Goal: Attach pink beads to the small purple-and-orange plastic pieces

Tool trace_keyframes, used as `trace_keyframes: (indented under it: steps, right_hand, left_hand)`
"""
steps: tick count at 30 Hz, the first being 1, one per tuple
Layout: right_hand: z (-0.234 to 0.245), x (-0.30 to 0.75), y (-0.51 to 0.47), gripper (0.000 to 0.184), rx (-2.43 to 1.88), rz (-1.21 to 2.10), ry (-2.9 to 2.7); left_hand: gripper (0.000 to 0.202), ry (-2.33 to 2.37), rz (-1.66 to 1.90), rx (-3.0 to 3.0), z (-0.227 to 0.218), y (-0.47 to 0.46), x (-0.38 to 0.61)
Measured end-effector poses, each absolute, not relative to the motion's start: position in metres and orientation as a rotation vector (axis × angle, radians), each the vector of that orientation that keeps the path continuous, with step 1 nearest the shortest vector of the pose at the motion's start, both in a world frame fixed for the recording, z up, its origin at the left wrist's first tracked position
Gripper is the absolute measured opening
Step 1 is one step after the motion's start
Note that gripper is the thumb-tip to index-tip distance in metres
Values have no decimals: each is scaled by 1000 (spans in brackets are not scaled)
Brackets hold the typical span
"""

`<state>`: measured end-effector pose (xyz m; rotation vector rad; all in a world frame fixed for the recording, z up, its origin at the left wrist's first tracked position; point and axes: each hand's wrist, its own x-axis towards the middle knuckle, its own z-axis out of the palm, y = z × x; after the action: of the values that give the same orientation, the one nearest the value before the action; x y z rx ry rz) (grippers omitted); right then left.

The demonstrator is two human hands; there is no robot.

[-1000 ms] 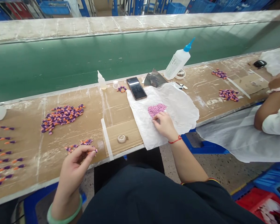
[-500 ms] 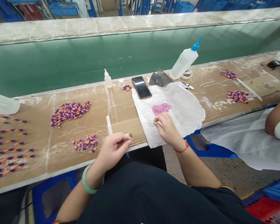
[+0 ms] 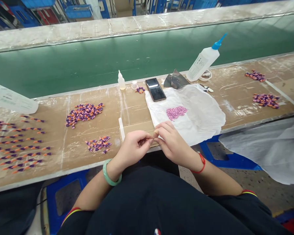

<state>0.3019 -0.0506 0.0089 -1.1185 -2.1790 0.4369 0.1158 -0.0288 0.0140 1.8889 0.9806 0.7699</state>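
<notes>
My left hand [image 3: 136,147] and my right hand [image 3: 170,142] meet fingertip to fingertip above the table's front edge. Both are closed in a pinch, and whatever lies between the fingers is too small to make out. Just beyond my right hand, a patch of tiny pink pieces [image 3: 176,113] lies on a white sheet [image 3: 203,111]. Left of my left hand is a small heap of purple and orange pieces [image 3: 98,144], with a larger heap [image 3: 84,113] behind it. A white strip [image 3: 122,129] rests on cardboard beside my left hand.
A phone [image 3: 155,89] lies on the sheet's far left corner. Behind stand a small dropper bottle [image 3: 121,80] and a tilted white bottle with a blue nozzle [image 3: 203,63]. Rows of purple and orange pieces [image 3: 22,147] cover the left side, near another white bottle [image 3: 13,99].
My right hand has moved left from the pink pieces to my left hand, and their fingertips now meet. The view has shifted slightly, and the neighbour's arm at right has mostly left it.
</notes>
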Motion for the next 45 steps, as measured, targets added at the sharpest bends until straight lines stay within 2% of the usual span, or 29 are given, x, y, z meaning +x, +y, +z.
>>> trace_keyframes:
  steps: [7, 16, 29, 35, 40, 45]
  right_hand:
    - [14, 297, -53, 17, -1153, 447, -2151]
    - [21, 292, -57, 14, -1261, 950, -1812]
    - [16, 282, -55, 12, -1264, 920, -1771]
    - [21, 283, -51, 14, -1194, 1130, -1761]
    - [19, 287, -36, 12, -1184, 1184, -1978]
    - [10, 274, -9, 19, -1422, 926, -2612]
  left_hand:
    - [19, 1016, 772, 1871, 13, -28, 116]
    - [20, 967, 766, 1360, 16, -32, 110]
    - [19, 983, 793, 1422, 16, -31, 108]
    - [22, 975, 840, 1306, 18, -30, 96]
    - [19, 1072, 882, 1175, 6, -32, 70]
    - [25, 1172, 893, 1075, -12, -38, 48]
